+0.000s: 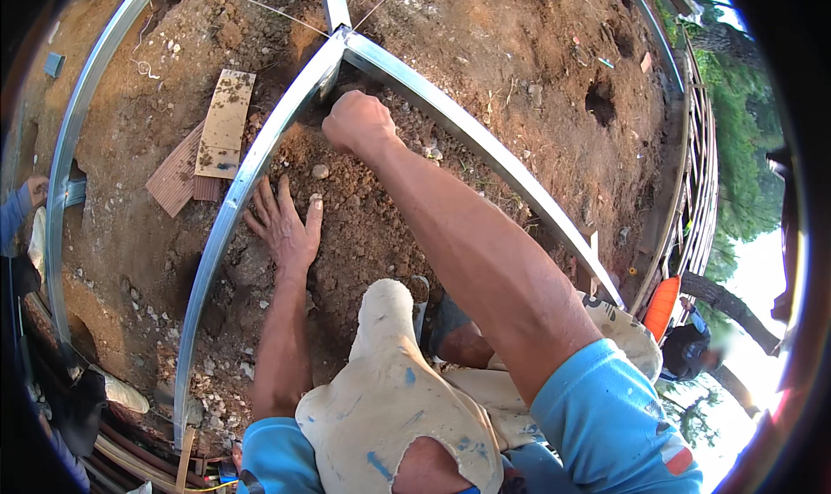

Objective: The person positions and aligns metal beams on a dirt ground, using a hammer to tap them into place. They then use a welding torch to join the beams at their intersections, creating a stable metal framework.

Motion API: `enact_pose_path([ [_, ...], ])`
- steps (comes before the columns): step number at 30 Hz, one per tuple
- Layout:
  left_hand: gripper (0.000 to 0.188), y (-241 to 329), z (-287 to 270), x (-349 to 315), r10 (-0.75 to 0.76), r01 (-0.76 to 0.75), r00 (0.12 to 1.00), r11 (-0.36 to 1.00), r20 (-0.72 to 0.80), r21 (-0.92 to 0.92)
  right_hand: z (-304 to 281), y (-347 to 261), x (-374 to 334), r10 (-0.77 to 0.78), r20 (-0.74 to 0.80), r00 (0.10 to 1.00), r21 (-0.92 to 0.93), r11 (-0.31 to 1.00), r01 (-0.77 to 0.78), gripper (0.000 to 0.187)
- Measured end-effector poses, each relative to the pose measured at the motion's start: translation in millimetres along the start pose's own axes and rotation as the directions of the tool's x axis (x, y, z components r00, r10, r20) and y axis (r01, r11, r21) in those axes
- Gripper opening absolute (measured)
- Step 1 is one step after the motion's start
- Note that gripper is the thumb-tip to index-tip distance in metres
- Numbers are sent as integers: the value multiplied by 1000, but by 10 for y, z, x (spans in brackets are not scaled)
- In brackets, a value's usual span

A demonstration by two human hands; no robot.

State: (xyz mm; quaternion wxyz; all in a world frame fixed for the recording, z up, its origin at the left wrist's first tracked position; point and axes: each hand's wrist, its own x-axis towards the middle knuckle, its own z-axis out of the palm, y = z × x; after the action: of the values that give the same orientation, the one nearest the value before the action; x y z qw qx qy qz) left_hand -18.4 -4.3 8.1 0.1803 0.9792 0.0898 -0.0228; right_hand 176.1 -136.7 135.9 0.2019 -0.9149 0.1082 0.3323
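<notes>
On the brown dirt (372, 234), the left hand (284, 224) lies flat with its fingers spread wide, just right of a long silver metal bar (227, 221). Farther away, the right hand (357, 122) is curled into a tight fist near the corner where the metal bars (342, 40) meet. A small stone (320, 171) sits between the hands. A flat wooden board (225, 124) lies to the left.

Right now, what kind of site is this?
Probably an outdoor building site. Metal channel rails are laid out across bare dug soil. The left hand presses flat on the dirt, and the right hand is fisted by the rail joint. Trees stand beyond a railing.
</notes>
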Motion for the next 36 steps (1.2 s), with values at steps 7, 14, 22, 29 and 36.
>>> enact_pose_path([
  [7,83,5,16,30,-63,62,996,998,64,19,589,52,446,66,-46,997,142,988,-58,35],
  [14,85,69,5,86,-68,64,993,997,101,47,340,245,578,-130,137,982,-47,989,138,34],
  [22,86,31,46,63,-5,4,999,1000,32,21,94,401,513,-283,169,944,-98,948,301,29],
  [29,86,11,53,51,-21,20,999,1000,46,12,557,32,425,24,-30,999,-12,1000,-25,33],
  [36,85,39,49,56,-12,11,1000,1000,18,23,-3,365,629,-171,373,912,59,985,160,41],
])
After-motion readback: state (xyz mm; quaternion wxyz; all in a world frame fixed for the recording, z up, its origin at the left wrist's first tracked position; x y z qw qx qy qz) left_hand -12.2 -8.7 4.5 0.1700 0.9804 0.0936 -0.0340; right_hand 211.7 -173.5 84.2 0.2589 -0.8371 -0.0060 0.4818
